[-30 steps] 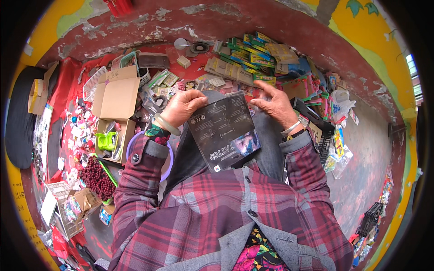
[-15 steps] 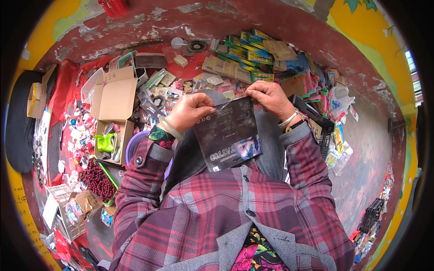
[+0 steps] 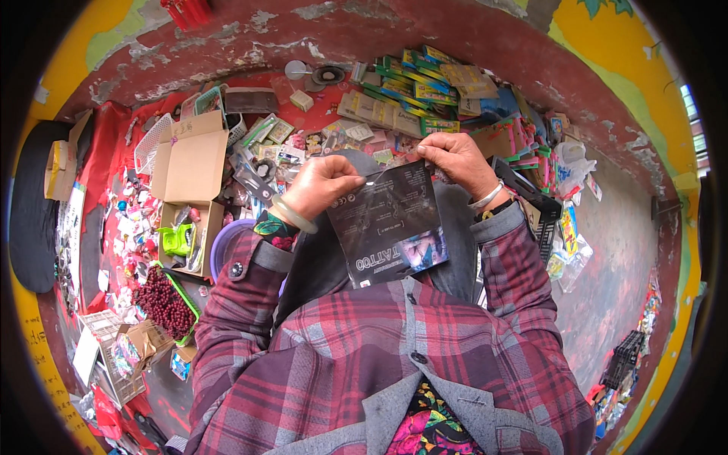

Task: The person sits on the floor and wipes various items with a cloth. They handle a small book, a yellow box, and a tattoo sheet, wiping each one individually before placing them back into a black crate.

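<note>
A flat black packet [image 3: 390, 220] with pale print and a small bluish picture at its lower right corner hangs in front of me over my lap, slightly tilted. On its upper left corner, the fingers of my left hand [image 3: 320, 189] are pinched together. My right hand [image 3: 461, 163] pinches the upper right corner between thumb and fingers. Along the top edge, between the two hands, runs a strip that looks clear and shiny. A pale bangle circles my left wrist, and a light bracelet my right.
An open cardboard box [image 3: 189, 163] with a green plastic item stands at left, by a purple basin [image 3: 227, 246] and dark red beads [image 3: 163, 303]. Stacked colourful boxes [image 3: 417, 87] lie ahead. A black crate [image 3: 542, 208] stands right of my knees.
The packet has swung slightly to the right and its face has turned a little, so the picture shows brighter. Both hands keep their pinch, with small shifts.
</note>
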### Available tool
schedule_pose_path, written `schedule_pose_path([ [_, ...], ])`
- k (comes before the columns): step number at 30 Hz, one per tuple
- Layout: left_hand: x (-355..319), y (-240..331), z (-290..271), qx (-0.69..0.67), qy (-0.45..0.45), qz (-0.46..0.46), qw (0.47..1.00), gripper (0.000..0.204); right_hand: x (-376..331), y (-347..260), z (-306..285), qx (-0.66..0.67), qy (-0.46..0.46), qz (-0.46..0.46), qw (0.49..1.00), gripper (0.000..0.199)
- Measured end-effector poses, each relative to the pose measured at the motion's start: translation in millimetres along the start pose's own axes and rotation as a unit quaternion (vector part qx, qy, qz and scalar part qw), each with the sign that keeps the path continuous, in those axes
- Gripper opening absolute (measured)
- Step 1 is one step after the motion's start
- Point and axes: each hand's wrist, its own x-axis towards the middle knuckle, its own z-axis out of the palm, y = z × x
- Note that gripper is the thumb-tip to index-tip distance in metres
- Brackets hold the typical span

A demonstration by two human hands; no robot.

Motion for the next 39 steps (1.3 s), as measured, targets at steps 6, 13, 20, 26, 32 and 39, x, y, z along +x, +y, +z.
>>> schedule_pose_path([
  [6, 4.2, 22.2, 11.7, 0.241, 0.036, 0.039, 0.969, 0.032, -2.9, -5.1, 2.0, 0.007, -0.004, 0.017, 1.000, 0.018],
  [13, 5.1, 22.4, 17.4, 0.323, 0.114, 0.160, 0.926, 0.029, -10.1, -12.9, -0.2, 0.034, 0.017, 0.005, 0.999, 0.018],
  [20, 2.3, 21.5, 11.6, 0.212, 0.148, 0.275, 0.926, 0.023, -14.1, -1.8, 2.9, 0.018, 0.032, 0.040, 0.999, 0.019],
  [26, -19.1, 41.0, 22.0, 0.340, 0.158, 0.296, 0.878, 0.016, -17.7, 3.7, 5.4, 0.014, 0.046, 0.032, 0.998, 0.019],
  [32, -20.2, 23.6, 51.7, 0.360, 0.224, 0.221, 0.878, 0.021, -18.8, 0.4, 10.6, 0.021, 0.049, 0.035, 0.998, 0.020],
  [39, -12.6, 19.3, 58.5, 0.327, 0.242, 0.199, 0.892, 0.021, -22.8, -3.2, 8.7, 0.013, 0.035, 0.050, 0.998, 0.019],
])
